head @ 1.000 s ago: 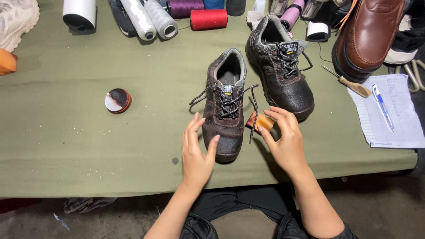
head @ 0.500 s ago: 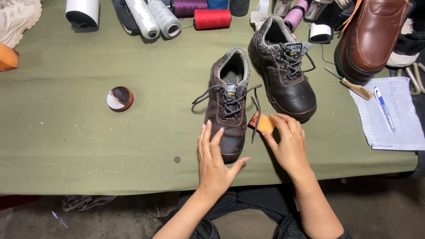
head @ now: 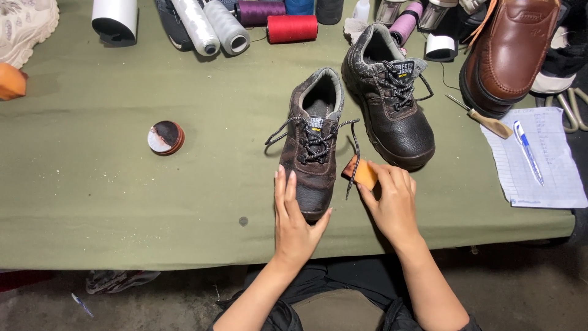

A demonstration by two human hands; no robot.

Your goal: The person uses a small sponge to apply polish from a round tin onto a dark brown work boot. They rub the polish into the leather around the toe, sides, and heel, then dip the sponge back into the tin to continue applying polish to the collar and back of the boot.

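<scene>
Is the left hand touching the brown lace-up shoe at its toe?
Touching. The head view shows the left hand flat against the toe side of the brown shoe, thumb wrapped under its tip.

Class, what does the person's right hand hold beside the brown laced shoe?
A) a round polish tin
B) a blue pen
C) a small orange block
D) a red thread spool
C: the right hand grips a small orange block against the brown shoe.
</scene>
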